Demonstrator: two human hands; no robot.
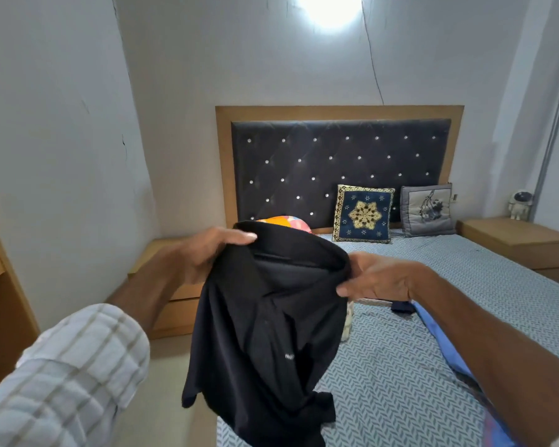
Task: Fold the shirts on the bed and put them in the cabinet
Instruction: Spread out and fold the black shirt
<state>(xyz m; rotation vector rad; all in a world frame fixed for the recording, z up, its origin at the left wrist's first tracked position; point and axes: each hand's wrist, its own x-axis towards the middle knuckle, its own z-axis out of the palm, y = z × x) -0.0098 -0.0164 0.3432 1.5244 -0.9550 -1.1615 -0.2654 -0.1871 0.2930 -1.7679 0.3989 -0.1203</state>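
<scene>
A black shirt (265, 343) hangs in the air over the left edge of the bed (400, 366), its lower end bunched just above the sheet. My left hand (213, 253) grips the shirt's upper left edge, thumb on top of the cloth. My right hand (378, 279) holds the upper right edge, fingers behind the fabric and thumb in front. A blue garment (449, 343) lies on the patterned sheet under my right forearm, partly hidden by it. A small dark piece of cloth (402, 307) lies just beyond it.
Two cushions, one dark blue (363, 213) and one grey (428, 209), lean on the padded headboard (304, 162). A multicoloured pillow (288, 222) peeks over the shirt. Wooden nightstands (517, 243) flank the bed. A wooden cabinet edge (0, 285) stands at far left.
</scene>
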